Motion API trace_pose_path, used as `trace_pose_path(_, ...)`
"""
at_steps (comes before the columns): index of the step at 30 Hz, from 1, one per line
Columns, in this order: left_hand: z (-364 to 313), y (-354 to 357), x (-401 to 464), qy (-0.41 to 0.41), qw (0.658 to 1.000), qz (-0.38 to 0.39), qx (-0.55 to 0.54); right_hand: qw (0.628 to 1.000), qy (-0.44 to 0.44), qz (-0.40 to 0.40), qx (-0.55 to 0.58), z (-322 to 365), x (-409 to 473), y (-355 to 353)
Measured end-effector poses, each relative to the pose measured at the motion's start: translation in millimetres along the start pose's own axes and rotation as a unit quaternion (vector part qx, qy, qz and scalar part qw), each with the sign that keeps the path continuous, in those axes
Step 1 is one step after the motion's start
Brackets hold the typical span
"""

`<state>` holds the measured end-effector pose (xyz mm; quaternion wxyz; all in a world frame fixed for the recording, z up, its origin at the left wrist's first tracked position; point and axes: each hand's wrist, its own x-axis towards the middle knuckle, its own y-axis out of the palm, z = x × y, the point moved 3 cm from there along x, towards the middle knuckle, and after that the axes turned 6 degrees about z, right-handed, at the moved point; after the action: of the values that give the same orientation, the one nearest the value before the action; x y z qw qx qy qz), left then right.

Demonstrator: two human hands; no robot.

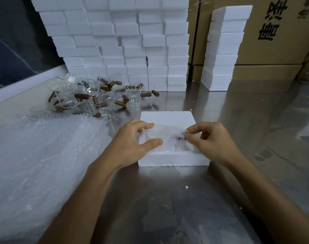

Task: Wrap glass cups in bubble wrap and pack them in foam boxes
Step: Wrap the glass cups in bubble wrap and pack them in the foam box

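Wrapped cup (166,136) | in foam box (173,158) | both hands' grip

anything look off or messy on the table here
Mostly the unwrapped glass cups behind the bubble wrap: they lie jumbled, several tipped on their sides. White foam crumbs dot the steel table.

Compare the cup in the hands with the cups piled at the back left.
The wrapped cup is covered in bubble wrap; the loose cups are bare glass. It sits in the open foam box, held by the left hand and right hand; they lie jumbled on the table. Both show brown handles.
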<state>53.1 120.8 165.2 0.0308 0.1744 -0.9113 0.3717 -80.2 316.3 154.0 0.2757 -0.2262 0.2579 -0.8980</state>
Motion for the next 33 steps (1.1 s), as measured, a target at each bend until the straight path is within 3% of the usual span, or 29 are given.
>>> trace_pose_path(12, 2.9, 1.0, 0.0, 0.001, 1.000, 0.013, 0.003, 1.000, -0.001, 0.008, -0.007, 4.1, -2.2, 0.4)
trace_pose_path(15, 1.5, 1.6, -0.1, 0.024, 0.999, -0.009, 0.026, 0.995, 0.018, -0.085, 0.048, 3.1, -2.1, -6.1)
trace_pose_path(18, 1.8, 0.5, 0.9, 0.024, 0.996, -0.086, 0.000, 0.981, 0.032, -0.149, 0.121, -0.5, -0.8, -14.9)
trace_pose_path(21, 12.8, 3.2, 4.1, -0.048, 0.993, -0.108, -0.026, 0.979, 0.073, -0.092, 0.167, -12.5, 3.8, -12.1)
trace_pose_path(25, 25.7, 20.5, 4.2, -0.115, 0.993, -0.011, -0.010, 0.979, 0.089, -0.010, 0.184, -16.7, 5.5, 0.5)
trace_pose_path(33, -0.2, 6.5, 2.0, 0.025, 0.983, -0.127, -0.132, 0.963, 0.017, -0.075, 0.257, 7.1, -1.9, -8.6)
